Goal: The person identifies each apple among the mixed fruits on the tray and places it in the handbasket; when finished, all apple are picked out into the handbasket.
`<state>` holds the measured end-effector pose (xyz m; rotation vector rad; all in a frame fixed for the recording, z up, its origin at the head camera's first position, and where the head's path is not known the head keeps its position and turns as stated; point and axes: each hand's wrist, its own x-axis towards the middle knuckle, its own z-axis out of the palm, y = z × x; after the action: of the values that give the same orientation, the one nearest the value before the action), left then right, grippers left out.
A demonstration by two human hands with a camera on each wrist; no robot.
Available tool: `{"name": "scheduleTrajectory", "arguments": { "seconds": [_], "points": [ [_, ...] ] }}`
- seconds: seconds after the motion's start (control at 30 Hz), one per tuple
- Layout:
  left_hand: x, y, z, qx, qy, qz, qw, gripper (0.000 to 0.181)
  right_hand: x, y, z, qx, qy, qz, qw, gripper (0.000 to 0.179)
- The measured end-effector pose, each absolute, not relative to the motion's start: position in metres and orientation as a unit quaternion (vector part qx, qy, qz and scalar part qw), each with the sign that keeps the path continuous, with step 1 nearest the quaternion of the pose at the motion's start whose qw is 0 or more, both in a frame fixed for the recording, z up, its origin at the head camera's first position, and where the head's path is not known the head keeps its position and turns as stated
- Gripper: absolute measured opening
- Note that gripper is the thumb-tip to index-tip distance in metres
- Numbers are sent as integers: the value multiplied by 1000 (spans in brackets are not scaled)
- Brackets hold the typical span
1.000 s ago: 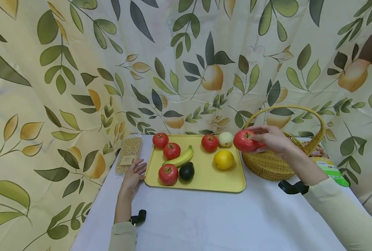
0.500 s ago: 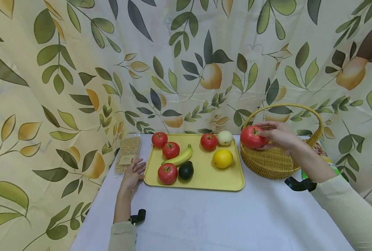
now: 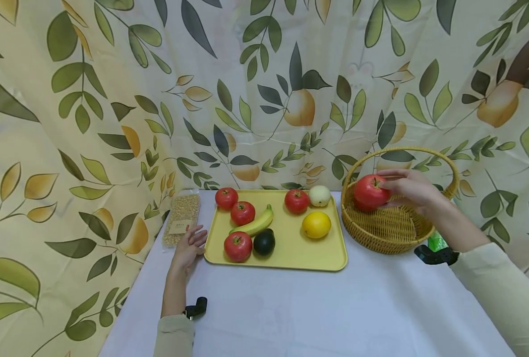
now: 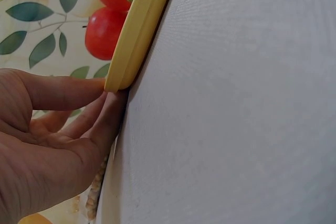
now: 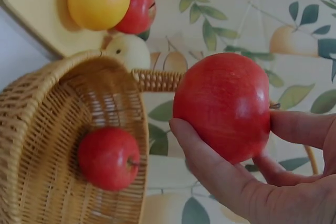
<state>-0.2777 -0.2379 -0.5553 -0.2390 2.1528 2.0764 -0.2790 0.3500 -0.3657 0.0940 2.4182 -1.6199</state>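
Observation:
My right hand (image 3: 409, 188) holds a red apple (image 3: 371, 192) between thumb and fingers, over the wicker basket (image 3: 380, 243). A second red apple (image 5: 108, 158) lies inside the basket in the right wrist view; the held one mostly hides it in the head view. My left hand (image 3: 188, 251) lies at the left edge of the yellow tray (image 3: 291, 255), fingers loosely extended. In the left wrist view its thumb touches the tray's rim (image 4: 134, 40). On the tray are several red apples (image 3: 238, 246), a banana (image 3: 256, 223), an avocado (image 3: 264, 243), a yellow fruit (image 3: 316, 225) and a pale round fruit (image 3: 320, 196).
A clear bag of pale beans or grains (image 3: 184, 210) lies left of the tray. The basket's tall handle (image 3: 400, 148) arches over its opening. A green package (image 3: 437, 241) shows partly behind the right forearm. A leaf-patterned curtain (image 3: 255, 99) stands behind the white tabletop (image 3: 291, 312).
My right hand has carried the apple rightward, from beside the basket's left rim to over its opening. The left hand and the tray stay where they were.

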Motion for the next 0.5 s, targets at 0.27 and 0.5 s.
{"name": "scheduleTrajectory", "arguments": {
  "seconds": [0.27,0.5],
  "points": [
    [-278,-238,-557,-80,716,690,70,82,-286,368,-368,54,828,-547,109,66],
    [-279,-238,-558,-73,716,691,72,83,-290,378,-370,76,833,-540,94,66]
  ]
}}
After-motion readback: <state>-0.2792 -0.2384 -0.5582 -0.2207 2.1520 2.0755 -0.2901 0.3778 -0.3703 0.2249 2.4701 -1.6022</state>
